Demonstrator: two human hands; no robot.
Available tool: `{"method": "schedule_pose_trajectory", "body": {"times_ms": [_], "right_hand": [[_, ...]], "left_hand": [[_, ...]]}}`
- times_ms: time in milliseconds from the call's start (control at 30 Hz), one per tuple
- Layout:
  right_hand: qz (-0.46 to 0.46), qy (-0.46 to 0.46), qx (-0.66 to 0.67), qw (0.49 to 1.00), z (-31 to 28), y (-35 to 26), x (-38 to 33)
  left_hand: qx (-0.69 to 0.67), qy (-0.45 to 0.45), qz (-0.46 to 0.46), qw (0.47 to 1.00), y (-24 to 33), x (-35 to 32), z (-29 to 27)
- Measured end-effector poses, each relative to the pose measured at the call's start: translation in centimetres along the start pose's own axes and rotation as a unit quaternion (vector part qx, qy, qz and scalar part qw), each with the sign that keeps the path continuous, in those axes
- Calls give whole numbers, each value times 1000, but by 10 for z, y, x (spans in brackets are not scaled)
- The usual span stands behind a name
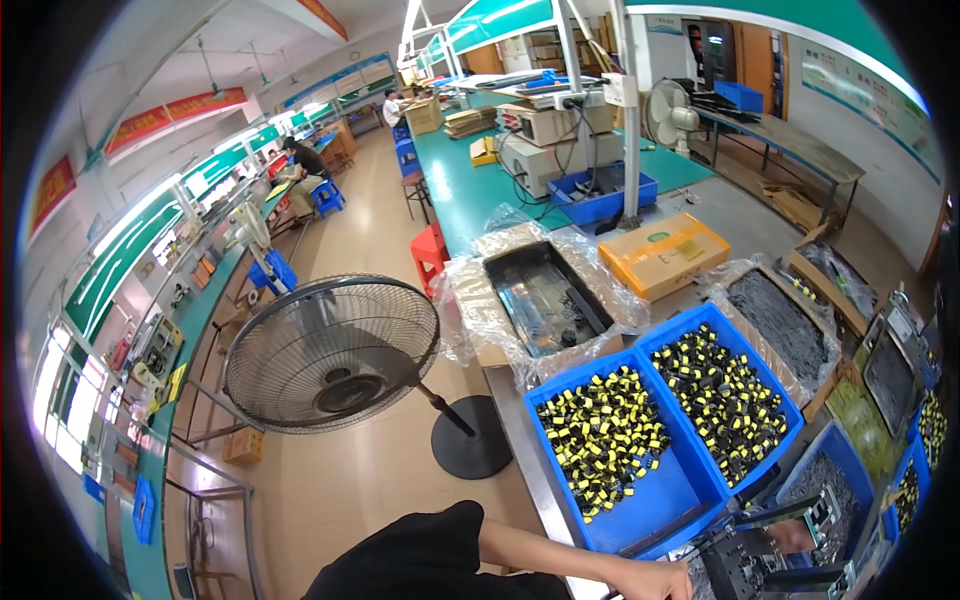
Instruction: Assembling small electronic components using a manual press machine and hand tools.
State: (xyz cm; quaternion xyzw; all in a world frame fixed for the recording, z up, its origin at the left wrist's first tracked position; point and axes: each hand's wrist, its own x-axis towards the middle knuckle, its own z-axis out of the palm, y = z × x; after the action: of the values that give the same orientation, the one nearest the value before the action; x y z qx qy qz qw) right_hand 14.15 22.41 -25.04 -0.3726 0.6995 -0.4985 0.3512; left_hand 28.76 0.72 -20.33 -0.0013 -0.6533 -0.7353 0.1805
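Note:
My left arm, in a black sleeve, reaches across the bottom of the view. At its end my left hand (655,580) is closed beside a small black machine (745,560) with metal parts, at the lower right. What its fingers hold, if anything, is hidden. My right hand does not show clearly; a small skin-toned patch inside the machine is too unclear to name. Just beyond the left hand stand two blue bins, a left bin (585,535) and a right bin (795,425), both holding many small black parts with yellow tops.
Behind the bins lie a plastic-lined box with a black tray (520,290), an orange-taped carton (665,255) and a lined box of dark pieces (775,310). A black floor fan (335,350) stands left of the bench. More blue bins crowd the right; people sit far off.

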Motion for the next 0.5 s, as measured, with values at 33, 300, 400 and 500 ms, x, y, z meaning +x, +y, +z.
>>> {"method": "schedule_pose_trajectory", "body": {"times_ms": [33,300,400,500], "right_hand": [[68,43,174,981,16,-37,-4],[291,-185,-152,926,13,-37,-95],[301,-171,-129,929,19,12,-103],[303,-152,-103,935,21,44,-122]], "left_hand": [[38,-23,33,998,-8,2,1],[31,47,-122,991,36,-15,-6],[-29,74,-67,995,4,-23,-26],[-91,124,6,988,9,-32,-37]]}}
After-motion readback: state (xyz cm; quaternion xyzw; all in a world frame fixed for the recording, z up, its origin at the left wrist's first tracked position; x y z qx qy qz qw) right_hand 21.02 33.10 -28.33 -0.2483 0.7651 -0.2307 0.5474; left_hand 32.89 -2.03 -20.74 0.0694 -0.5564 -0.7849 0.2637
